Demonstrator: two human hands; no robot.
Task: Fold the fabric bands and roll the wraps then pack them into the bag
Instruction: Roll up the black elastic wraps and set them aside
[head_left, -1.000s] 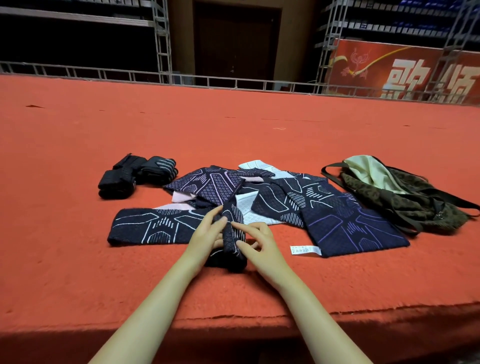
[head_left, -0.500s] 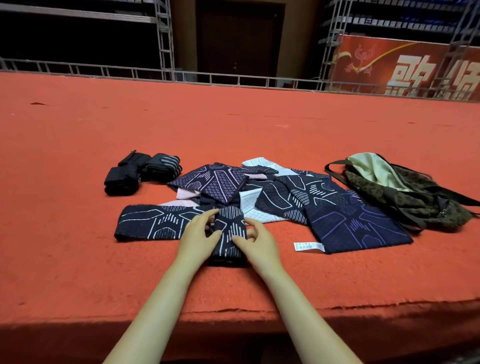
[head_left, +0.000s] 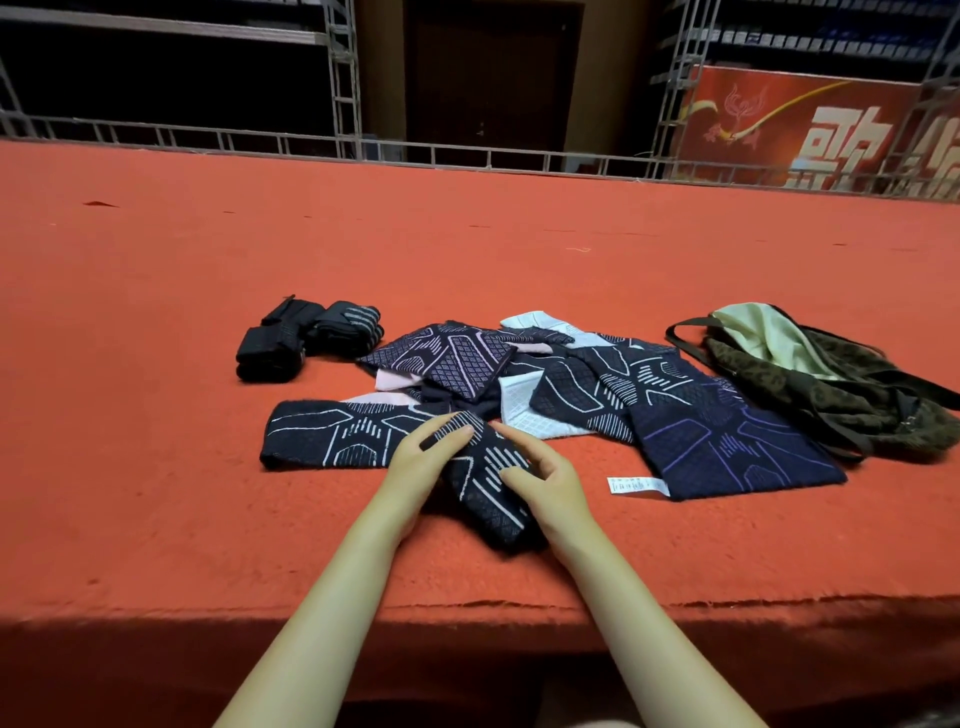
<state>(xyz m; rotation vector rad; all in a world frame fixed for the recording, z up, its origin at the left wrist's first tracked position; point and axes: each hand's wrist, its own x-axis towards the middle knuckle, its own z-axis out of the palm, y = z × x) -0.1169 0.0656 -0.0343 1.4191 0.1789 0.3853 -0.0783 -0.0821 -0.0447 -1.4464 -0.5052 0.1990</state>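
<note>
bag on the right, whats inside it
The bag lies slumped with its mouth open, showing only a pale cream lining or cloth. No dark patterned band shows inside. Anything deeper is hidden by the bag's mottled dark fabric and straps.

Even overhead light is falling on the red carpet (head_left: 467, 249), leaving it bright, while the background behind the railing (head_left: 415, 153) is sinking into near-black. Soft shadows are pooling under the forearms and below the carpet's front edge. Wide-angle distortion is bowing the railing and tilting the side trusses. The banner (head_left: 810, 130) is showing slight blur; the centre is staying sharp.
</note>
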